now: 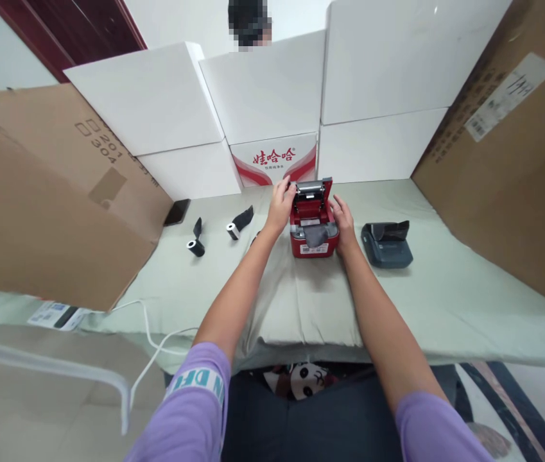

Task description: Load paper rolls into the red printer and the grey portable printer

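Facing forward and down, the head view shows a red printer (314, 247) upright at the middle of the surface (301, 308), which is covered with pale green cloth. The printer's lid (328, 191) is raised, exposing a grey roller (309, 188) and the inside of the housing. A dark flap of paper (316, 236) hangs over the front edge, above a white label (314, 248) on the front face.

The hands are apart, one on each side of the printer. The left hand (280, 204) is at the left edge of the raised lid; whether its fingers grip cannot be told. The right hand (343, 221) lies along the right side of the housing, fingers extended and spread.

To the right of the right hand stands a dark blue printer (389, 255) with a dark strip (388, 231) along its top. To the left of the left hand are a paper roll (232, 232) and, farther left, a second roll (197, 248), each with a dark tail. A black phone (176, 212) lies beside the left cardboard (45, 192). A small dark item behind the left forearm is mostly hidden. White boxes (272, 90) form the back wall; another person's head (248, 22) shows above them. Brown cardboard (517, 192) stands at the right.
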### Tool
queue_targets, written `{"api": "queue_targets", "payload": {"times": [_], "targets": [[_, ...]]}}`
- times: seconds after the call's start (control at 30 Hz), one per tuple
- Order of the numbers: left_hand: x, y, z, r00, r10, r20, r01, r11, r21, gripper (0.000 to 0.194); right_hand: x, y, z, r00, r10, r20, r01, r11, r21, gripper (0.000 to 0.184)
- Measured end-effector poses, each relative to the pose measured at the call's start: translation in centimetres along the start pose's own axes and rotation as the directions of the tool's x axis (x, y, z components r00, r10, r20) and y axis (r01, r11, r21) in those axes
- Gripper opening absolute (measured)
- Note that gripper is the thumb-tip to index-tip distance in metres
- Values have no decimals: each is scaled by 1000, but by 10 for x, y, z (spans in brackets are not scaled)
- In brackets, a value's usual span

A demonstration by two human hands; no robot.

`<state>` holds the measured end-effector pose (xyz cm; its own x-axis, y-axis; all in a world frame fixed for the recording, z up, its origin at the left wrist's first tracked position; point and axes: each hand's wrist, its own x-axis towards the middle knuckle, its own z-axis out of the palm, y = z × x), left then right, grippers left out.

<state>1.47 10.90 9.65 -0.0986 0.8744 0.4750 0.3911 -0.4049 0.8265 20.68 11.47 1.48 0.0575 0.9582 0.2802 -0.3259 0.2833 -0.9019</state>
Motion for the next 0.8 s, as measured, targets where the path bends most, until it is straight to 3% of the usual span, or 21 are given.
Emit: {"api": "queue_targets", "payload": {"times": [0.07,0.2,0.3,0.43,0.53,0.8], "targets": [[-10,-2,-2,1000,8,-15,-9,999,-45,47,-1,-4,1,999,30,-19,-30,999,-15,78],[-40,-11,-7,996,-65,62,69,996,-49,30,-3,-12,4,998,52,-26,-53,998,-24,66],[-51,-19,-2,977,-197,79,207,966,-153,45,-3,-15,5,999,50,-3,-50,998,-30,60],[-54,-21,6,928,-340,154,373,853,-366,62,-1,-15,3,983,168,-68,-169,985,-14,71],[-56,-17,8,931,-334,149,366,833,-414,63,-1,-16,2,977,203,-62,-204,979,-7,74],[-70,-21,15,935,-337,111,343,780,-524,61,-4,-18,2,988,154,-24,-155,987,-36,66]]}}
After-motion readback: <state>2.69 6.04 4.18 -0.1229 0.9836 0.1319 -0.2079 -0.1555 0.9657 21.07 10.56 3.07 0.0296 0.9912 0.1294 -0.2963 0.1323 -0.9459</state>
